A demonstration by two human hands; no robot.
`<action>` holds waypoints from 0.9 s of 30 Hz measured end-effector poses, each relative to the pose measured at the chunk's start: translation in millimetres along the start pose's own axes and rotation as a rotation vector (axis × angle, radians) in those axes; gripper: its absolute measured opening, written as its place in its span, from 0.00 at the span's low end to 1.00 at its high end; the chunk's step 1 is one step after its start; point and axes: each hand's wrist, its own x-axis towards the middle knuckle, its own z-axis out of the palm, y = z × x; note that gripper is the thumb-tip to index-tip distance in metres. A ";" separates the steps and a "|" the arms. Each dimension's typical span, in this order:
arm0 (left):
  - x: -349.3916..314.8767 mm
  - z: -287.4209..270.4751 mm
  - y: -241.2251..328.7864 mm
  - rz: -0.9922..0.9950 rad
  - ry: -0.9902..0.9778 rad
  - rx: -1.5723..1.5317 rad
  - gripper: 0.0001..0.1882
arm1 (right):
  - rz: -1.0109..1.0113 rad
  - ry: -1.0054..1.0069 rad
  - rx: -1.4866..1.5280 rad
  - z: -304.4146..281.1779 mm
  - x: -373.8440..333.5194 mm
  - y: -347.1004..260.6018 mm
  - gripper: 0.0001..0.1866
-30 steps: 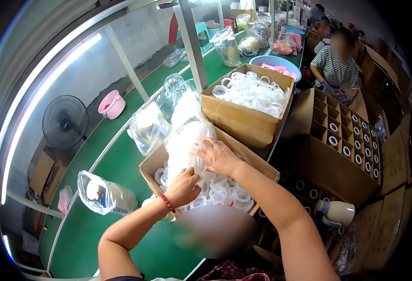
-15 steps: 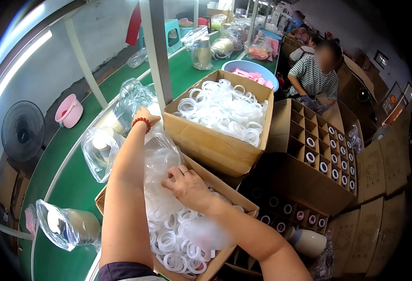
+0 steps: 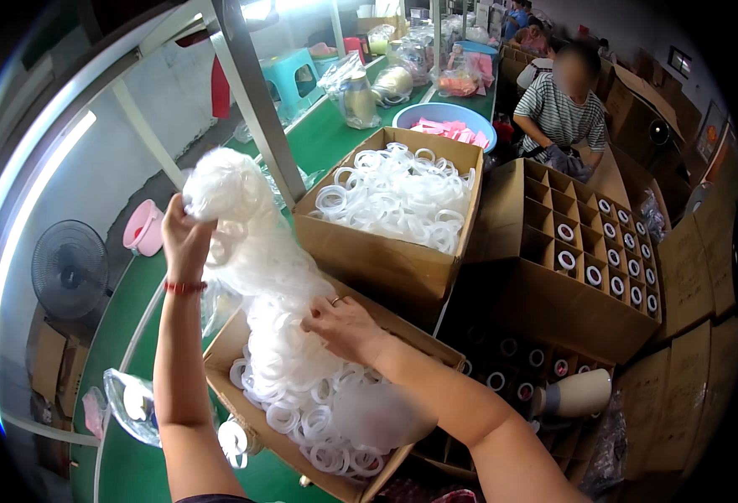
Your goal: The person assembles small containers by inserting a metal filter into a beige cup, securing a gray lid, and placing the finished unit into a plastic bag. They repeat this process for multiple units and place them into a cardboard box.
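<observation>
My left hand [image 3: 187,239] is raised above the belt, its fingers closed on the bunched upper end of a clear plastic bag [image 3: 233,189]. The bag slopes down to an open cardboard box [image 3: 228,342], and white translucent plastic rings [image 3: 285,417] fill that box under its lower end. With fingers curled, my right hand [image 3: 348,329] grips the lower part of the bag over the box. Exactly where bag ends and loose rings begin is hard to make out. A blurred patch covers some rings at the box's near right.
A second cardboard box [image 3: 369,251] full of rings stands just beyond. Right of it are a divided carton [image 3: 587,314] of ring-topped items and a cream bottle [image 3: 583,394]. Bagged containers lie on the green belt [image 3: 122,352]. A person in stripes [image 3: 562,113] works at the far right.
My left hand has lifted the bag's end up and to the left. The bag now stretches higher, bunched and whiter. My right hand stays near the box, fingers on the bag.
</observation>
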 end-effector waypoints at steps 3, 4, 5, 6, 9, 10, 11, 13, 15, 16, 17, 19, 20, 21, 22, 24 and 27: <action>-64.2 -10.9 92.0 0.309 -0.091 0.431 0.15 | -0.009 -0.002 0.093 -0.7 -3.3 -3.5 0.15; -88.8 0.7 109.9 0.364 -0.087 0.620 0.13 | -0.002 -0.013 0.127 -8.0 -9.7 -2.0 0.13; -110.7 8.7 124.5 0.460 -0.199 0.635 0.13 | 0.046 -0.093 0.166 -27.3 -15.7 -10.8 0.14; -129.8 16.9 138.0 0.558 -0.310 0.642 0.13 | 0.144 -0.071 0.327 -47.6 -28.2 -17.2 0.15; -175.3 27.4 143.5 0.545 -0.612 0.564 0.14 | 0.279 -0.265 0.550 -119.3 -66.8 -25.0 0.15; -188.0 28.8 139.1 0.552 -0.663 0.558 0.13 | 0.456 -0.188 0.539 -136.5 -89.0 -33.9 0.17; -199.4 35.3 138.0 0.599 -0.674 0.620 0.11 | 0.375 -0.135 0.453 -151.3 -106.2 -34.4 0.22; -215.3 55.5 140.5 0.650 -0.715 0.574 0.08 | 0.676 -0.173 0.865 -161.2 -153.6 -37.1 0.29; -226.1 67.0 146.0 0.654 -0.700 0.469 0.07 | 0.710 -0.010 1.323 -161.1 -179.3 -46.9 0.31; -231.0 67.4 149.1 0.662 -0.694 0.439 0.07 | 0.710 0.073 1.556 -162.2 -181.5 -52.5 0.32; -236.4 68.2 148.9 0.675 -0.667 0.429 0.07 | 0.632 0.170 1.570 -159.6 -181.7 -61.5 0.34; -244.4 67.8 149.6 0.708 -0.621 0.423 0.07 | 0.833 0.198 1.438 -157.9 -171.0 -61.6 0.29; -246.2 65.3 150.0 0.693 -0.587 0.425 0.07 | 0.929 0.209 1.366 -154.3 -163.4 -58.9 0.27; -244.8 65.2 151.9 0.681 -0.557 0.414 0.07 | 0.866 0.320 1.181 -147.5 -158.8 -51.7 0.20; -241.8 60.0 153.0 0.663 -0.520 0.416 0.06 | 0.883 0.297 1.113 -154.4 -145.4 -54.7 0.19; -234.5 48.5 155.6 0.611 -0.446 0.344 0.09 | 0.913 0.259 0.971 -173.6 -118.2 -60.8 0.17; -232.2 34.3 160.4 0.597 -0.385 0.311 0.13 | 0.724 0.256 0.913 -181.4 -90.6 -62.3 0.20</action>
